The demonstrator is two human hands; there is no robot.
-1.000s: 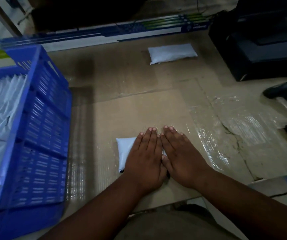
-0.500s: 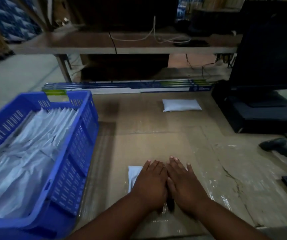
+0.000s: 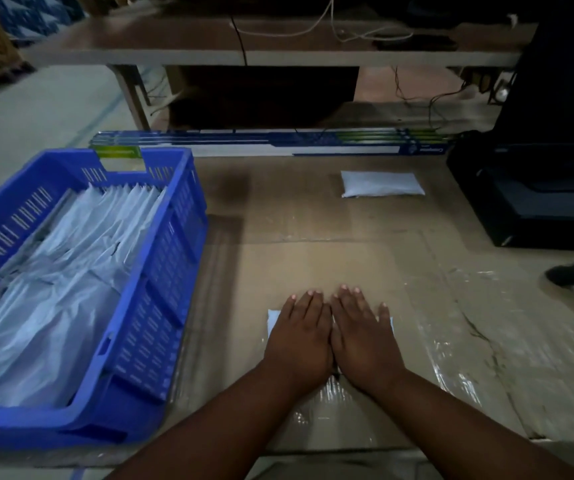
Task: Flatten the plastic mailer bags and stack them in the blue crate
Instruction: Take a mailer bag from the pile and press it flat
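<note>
- I see my left hand [image 3: 299,336] lying flat, fingers straight and close together, palm down on a white mailer bag [image 3: 273,318].
- My right hand [image 3: 363,337] lies flat beside it, fingers straight and slightly spread, pressing on the same bag; the two hands touch along their inner edges.
- Only slivers of that bag show: a corner at the left of my left hand and a thin strip at the right of my right hand. It lies on the cardboard-covered counter [image 3: 313,220], near its front edge.
- The blue crate [image 3: 161,306] stands on the counter to my left, well apart from my hands, with a layer of flattened pale bags [image 3: 53,289] lying inside it.
- A second, puffy mailer bag [image 3: 381,183] lies farther back on the counter, towards the right, apart from everything else.
- A long blue and white box [image 3: 278,143] runs along the far edge of the counter, and a black machine [image 3: 534,199] stands at the right.
</note>
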